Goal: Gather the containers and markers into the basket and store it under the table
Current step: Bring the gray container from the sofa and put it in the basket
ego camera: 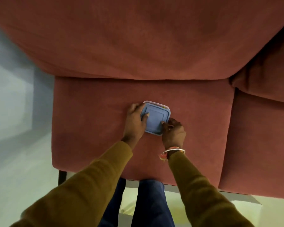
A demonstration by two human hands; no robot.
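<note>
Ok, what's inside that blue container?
Hidden: the blue lid covers the container. The left hand and right hand grip it on the red cushion.

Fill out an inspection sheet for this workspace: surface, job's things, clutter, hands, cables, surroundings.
Surface: reddish sofa seat cushion, bearing the container.
Job's things: blue square container, closed, flat on the cushion; no basket or markers in view.
Clutter: nothing seen.
Hands: left hand grips the container's left edge, thumb on its top; right hand pinches its near right corner; bangle on the right wrist.
Cables: nothing seen.
Surroundings: sofa backrest behind, second seat cushion to the right, pale floor to the left, dark sofa leg below the cushion.
</note>
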